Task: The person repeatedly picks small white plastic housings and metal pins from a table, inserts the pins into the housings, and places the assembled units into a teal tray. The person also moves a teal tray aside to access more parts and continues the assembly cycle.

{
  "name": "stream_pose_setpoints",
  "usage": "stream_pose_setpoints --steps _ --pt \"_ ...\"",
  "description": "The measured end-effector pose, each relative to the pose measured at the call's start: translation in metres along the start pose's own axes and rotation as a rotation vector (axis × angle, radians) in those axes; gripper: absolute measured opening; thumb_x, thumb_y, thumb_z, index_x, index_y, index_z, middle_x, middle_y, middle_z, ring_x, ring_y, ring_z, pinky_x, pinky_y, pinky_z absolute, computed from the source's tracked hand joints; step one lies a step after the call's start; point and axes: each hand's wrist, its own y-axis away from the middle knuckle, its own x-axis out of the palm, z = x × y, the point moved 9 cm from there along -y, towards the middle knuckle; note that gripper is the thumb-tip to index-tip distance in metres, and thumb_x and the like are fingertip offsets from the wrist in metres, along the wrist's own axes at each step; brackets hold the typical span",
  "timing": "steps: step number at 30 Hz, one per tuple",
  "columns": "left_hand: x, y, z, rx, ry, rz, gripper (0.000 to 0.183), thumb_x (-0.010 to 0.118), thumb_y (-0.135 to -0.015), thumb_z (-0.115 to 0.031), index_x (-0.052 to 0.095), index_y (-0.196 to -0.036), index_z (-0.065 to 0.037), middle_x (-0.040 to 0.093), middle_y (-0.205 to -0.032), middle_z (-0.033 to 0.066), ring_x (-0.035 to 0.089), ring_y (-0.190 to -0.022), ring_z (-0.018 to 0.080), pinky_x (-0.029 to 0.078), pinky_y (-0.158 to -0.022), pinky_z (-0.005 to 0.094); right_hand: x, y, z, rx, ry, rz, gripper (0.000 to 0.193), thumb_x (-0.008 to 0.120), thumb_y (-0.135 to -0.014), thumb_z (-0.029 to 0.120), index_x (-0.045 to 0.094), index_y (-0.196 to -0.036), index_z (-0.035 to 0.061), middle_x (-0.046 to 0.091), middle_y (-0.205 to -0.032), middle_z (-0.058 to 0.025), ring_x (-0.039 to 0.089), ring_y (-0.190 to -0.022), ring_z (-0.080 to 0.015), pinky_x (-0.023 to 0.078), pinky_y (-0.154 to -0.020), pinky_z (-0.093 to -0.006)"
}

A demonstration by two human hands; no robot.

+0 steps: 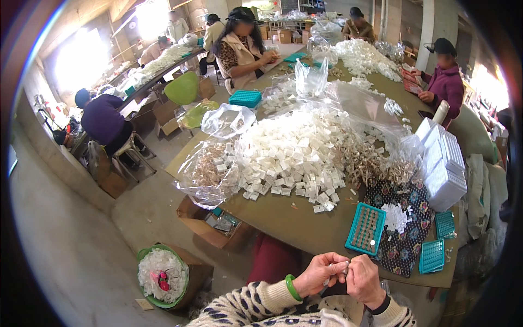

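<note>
Close together at the table's near edge, my left hand (pixel 321 273) and my right hand (pixel 364 279) meet fingertip to fingertip. Both are closed in a pinch. A small pale piece shows between the fingers, too small to name. Just beyond them lies a teal tray (pixel 348 243) with rows of small round brown-grey pieces and one white round piece. Beside it, small white flat pieces (pixel 396 217) are heaped on a dark flower-patterned cloth (pixel 419 207). A large pile of small white plastic pieces (pixel 297 152) covers the middle of the table.
Bags of small brassy parts (pixel 210 166) flank the pile, with more brassy parts (pixel 362 161) at right. White trays (pixel 444 163) are stacked at the right edge near teal trays (pixel 432 256). A cardboard box (pixel 210 226) and a green-rimmed basket (pixel 143 253) stand below. Several people work around.
</note>
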Motion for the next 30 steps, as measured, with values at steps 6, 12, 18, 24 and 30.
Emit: stream_pose_setpoints --steps 6,12,18,24,30 --pt "0.0 0.015 -0.003 -0.014 -0.085 -0.083 0.024 0.072 -0.091 -0.019 0.062 -0.103 -0.001 0.065 -0.078 0.0061 0.06 -0.059 0.009 0.04 -0.043 0.0192 0.004 -0.003 0.001 0.086 -0.103 0.1 0.013 0.062 -0.077 -0.004 0.052 -0.082 0.0024 0.054 -0.076 -0.0139 0.057 -0.069 -0.0331 0.046 -0.058 -0.0431" --pt "-0.013 0.053 -0.088 0.204 -0.27 -0.264 0.007 0.066 -0.089 -0.003 0.062 -0.095 -0.002 0.064 -0.073 0.0063 0.056 -0.048 0.0094 0.039 -0.038 0.021 -0.005 0.015 -0.007 0.289 -0.214 0.061 0.012 0.064 -0.078 -0.006 0.059 -0.086 0.0014 0.061 -0.076 -0.0132 0.061 -0.065 -0.0301 0.049 -0.058 -0.0351" --pt "-0.018 0.119 -0.29 1.186 -0.732 -0.377 0.004 0.063 -0.088 0.001 0.063 -0.09 -0.002 0.061 -0.07 0.0019 0.054 -0.05 0.0054 0.039 -0.039 0.0188 -0.017 0.029 -0.023 0.435 -0.216 0.061 0.006 0.065 -0.082 -0.001 0.06 -0.085 0.0013 0.062 -0.077 -0.012 0.062 -0.065 -0.0253 0.049 -0.06 -0.0329" --pt "-0.055 0.089 -0.393 1.045 -1.998 -0.757 0.023 0.068 -0.09 -0.021 0.069 -0.098 0.001 0.067 -0.099 0.0166 0.065 -0.084 0.0286 0.05 -0.076 0.0367 -0.004 0.028 -0.021 0.401 -0.244 0.126 0.007 0.065 -0.081 -0.002 0.06 -0.085 0.001 0.06 -0.077 -0.0128 0.061 -0.067 -0.031 0.048 -0.06 -0.0366" --pt "-0.11 0.073 -0.362 0.534 -2.076 -0.903 0.034 0.07 -0.085 -0.032 0.07 -0.101 -0.002 0.069 -0.094 0.0167 0.064 -0.091 0.0353 0.048 -0.079 0.0441 0.0 0.011 -0.011 0.245 -0.215 0.13 0.011 0.066 -0.079 -0.005 0.058 -0.085 0.0009 0.058 -0.075 -0.0118 0.06 -0.067 -0.0304 0.048 -0.06 -0.0377"
